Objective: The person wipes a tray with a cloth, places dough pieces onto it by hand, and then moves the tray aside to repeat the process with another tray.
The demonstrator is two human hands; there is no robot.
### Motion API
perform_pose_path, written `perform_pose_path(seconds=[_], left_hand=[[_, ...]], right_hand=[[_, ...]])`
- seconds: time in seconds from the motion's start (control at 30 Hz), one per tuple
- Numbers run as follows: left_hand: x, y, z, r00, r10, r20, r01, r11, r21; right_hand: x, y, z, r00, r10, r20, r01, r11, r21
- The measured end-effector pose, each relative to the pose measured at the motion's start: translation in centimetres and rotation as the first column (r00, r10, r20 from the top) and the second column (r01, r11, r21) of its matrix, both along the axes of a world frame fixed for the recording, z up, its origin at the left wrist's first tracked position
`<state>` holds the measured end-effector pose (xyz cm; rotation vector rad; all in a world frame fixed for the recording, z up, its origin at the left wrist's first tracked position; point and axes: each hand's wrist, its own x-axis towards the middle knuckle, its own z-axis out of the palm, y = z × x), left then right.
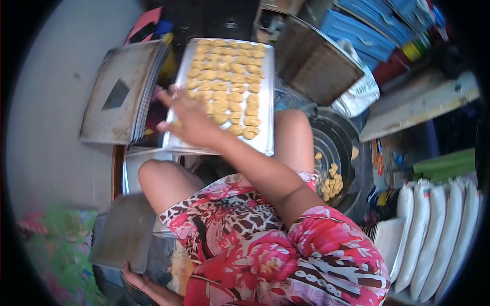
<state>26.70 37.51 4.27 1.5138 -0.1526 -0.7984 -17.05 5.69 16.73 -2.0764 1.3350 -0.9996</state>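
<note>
My right hand (191, 120) hovers over the left edge of a silver baking tray (266, 102), fingers apart and slightly blurred. Rows of small yellow dough pieces (220, 84) cover most of that tray, which lies just beyond my knees. Down at the lower left, my left hand (135, 278) grips the near edge of a grey metal baking tray (125, 229), its thumb on top and the other fingers hidden.
Beside the wall on my left leans a stack of worn baking trays (122, 92). A round black basin (332, 132) with loose dough pieces (333, 186) sits by my right leg. Another dark tray (316, 58) stands at the back. White filled bags (434, 234) line the right side.
</note>
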Motion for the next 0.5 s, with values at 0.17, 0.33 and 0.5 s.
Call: perform_pose_path(seconds=[0.17, 0.33, 0.5], left_hand=[[0.7, -1.1, 10.6, 0.626, -0.306, 0.718, -0.031, 0.909, 0.415], [-14.7, -18.1, 18.7, 0.283, -0.186, 0.941, 0.352, 0.933, 0.079], [-21.4, -22.1, 18.8, 0.295, -0.329, 0.897, 0.524, 0.841, 0.136]], right_hand=[[3.8, 2.7, 2.9, 0.903, 0.172, 0.394, -0.031, 0.94, -0.341], [6.6, 6.8, 8.4, 0.736, 0.288, 0.612, 0.123, 0.833, -0.54], [21.0, 13.7, 6.3, 0.554, 0.684, 0.474, -0.116, 0.627, -0.77]])
